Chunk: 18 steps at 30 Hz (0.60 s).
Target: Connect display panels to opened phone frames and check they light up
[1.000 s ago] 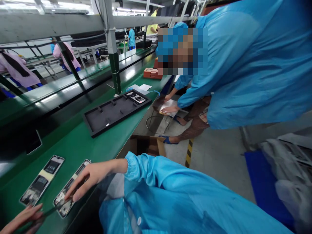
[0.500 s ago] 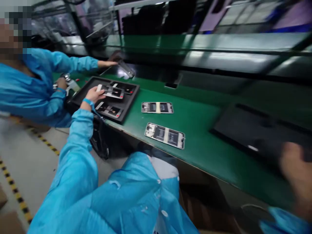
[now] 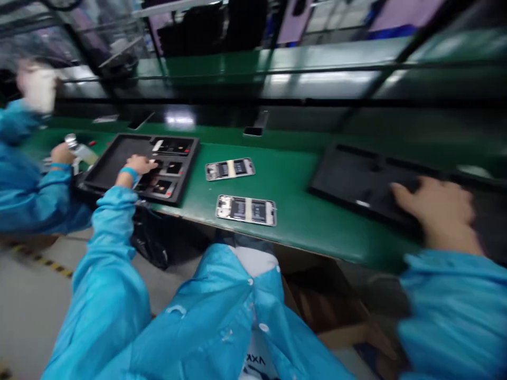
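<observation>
My left hand [image 3: 139,164] is over a black compartment tray [image 3: 113,162], its curled fingers on the left end of the middle phone screen [image 3: 172,168], which lies in the tray. Other phone screens lie above [image 3: 171,146] and below [image 3: 162,188] it, each with a small red mark. My right hand [image 3: 441,211], thumb spread from the fingers, rests on a second black tray [image 3: 344,171] at the right. Between the trays are two opened phone housings, one farther back [image 3: 220,170] and one nearer [image 3: 263,211], both with a pale strip across the battery.
The green bench [image 3: 301,227] runs across the view, its near edge in front of my body. A dark phone [image 3: 252,131] lies at the back. On the left, a co-worker's sleeve [image 3: 43,200] and hand [image 3: 62,154] are close to the first tray.
My left hand has lowered the phone screen into the tray's middle slot. My right hand has come farther over the right tray. The co-worker's raised hand has moved back left, and my view has turned.
</observation>
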{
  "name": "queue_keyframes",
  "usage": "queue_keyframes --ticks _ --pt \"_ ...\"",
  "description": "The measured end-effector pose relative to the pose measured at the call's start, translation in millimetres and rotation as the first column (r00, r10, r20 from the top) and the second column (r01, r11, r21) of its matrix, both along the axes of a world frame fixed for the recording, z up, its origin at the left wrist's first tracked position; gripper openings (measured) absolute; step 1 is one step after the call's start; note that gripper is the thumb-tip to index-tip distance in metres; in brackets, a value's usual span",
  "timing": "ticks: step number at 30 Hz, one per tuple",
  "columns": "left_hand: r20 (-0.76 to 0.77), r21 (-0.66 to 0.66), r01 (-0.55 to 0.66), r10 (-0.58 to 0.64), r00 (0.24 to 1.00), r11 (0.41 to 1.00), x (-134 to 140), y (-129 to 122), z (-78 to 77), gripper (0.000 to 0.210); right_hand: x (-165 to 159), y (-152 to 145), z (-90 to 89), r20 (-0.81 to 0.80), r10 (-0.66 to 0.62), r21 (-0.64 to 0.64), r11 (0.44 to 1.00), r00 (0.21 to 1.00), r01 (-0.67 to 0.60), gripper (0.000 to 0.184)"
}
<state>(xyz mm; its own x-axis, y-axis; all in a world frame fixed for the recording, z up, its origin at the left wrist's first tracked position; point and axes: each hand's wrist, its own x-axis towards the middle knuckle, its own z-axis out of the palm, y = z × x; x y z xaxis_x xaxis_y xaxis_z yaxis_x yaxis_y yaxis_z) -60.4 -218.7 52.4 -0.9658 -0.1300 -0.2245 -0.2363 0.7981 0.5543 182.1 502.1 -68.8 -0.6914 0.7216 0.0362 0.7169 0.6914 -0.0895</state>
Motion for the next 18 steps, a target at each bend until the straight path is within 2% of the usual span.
queue_keyframes --ticks 1,3,4,5,6,7,9,11,12,15,18 --pt "-0.005 -0.081 -0.012 0.012 1.000 0.997 3 3 4.5 0.048 3 -13 17.6 0.064 -0.097 -0.048 0.994 0.993 0.100 0.064" --pt "-0.015 -0.180 -0.005 0.002 1.000 0.984 8 6 8.1 0.047 7 -34 49.7 0.017 -0.197 -0.030 0.980 0.980 0.197 0.059" --pt "-0.039 -0.206 0.026 -0.035 0.999 0.978 11 7 6.2 0.049 9 -38 61.7 -0.012 -0.221 -0.021 0.975 0.975 0.221 0.064" --pt "-0.072 -0.243 0.118 -0.139 0.988 0.963 15 8 1.8 0.057 12 -39 70.2 0.002 -0.240 -0.054 0.969 0.971 0.239 0.076" --pt "-0.160 -0.273 0.143 -0.192 0.968 0.951 22 12 -4.3 0.063 15 -37 75.4 0.028 -0.268 -0.081 0.960 0.963 0.269 0.086" --pt "-0.248 -0.264 0.219 -0.286 0.925 0.939 31 17 -11.4 0.066 19 -31 77.7 0.056 -0.294 -0.111 0.948 0.954 0.298 0.092" --pt "-0.408 -0.232 0.435 -0.494 0.768 0.870 58 36 -25.7 0.061 29 -16 76.9 0.121 -0.329 -0.183 0.920 0.936 0.347 0.095" --pt "-0.474 -0.217 0.615 -0.632 0.612 0.758 93 61 -38.0 0.052 41 0 74.2 0.125 -0.366 -0.179 0.906 0.922 0.384 0.094" --pt "-0.489 -0.206 0.669 -0.667 0.562 0.714 111 75 -43.6 0.050 47 7 73.7 0.106 -0.387 -0.137 0.906 0.916 0.399 0.093" --pt "-0.472 -0.208 0.757 -0.742 0.477 0.619 151 111 -62.6 0.046 64 26 78.1 0.088 -0.469 -0.013 0.882 0.879 0.472 0.091" --pt "-0.500 -0.205 0.774 -0.744 0.443 0.599 163 131 -85.2 0.042 80 41 90.6 0.185 -0.503 -0.078 0.849 0.844 0.523 0.073"
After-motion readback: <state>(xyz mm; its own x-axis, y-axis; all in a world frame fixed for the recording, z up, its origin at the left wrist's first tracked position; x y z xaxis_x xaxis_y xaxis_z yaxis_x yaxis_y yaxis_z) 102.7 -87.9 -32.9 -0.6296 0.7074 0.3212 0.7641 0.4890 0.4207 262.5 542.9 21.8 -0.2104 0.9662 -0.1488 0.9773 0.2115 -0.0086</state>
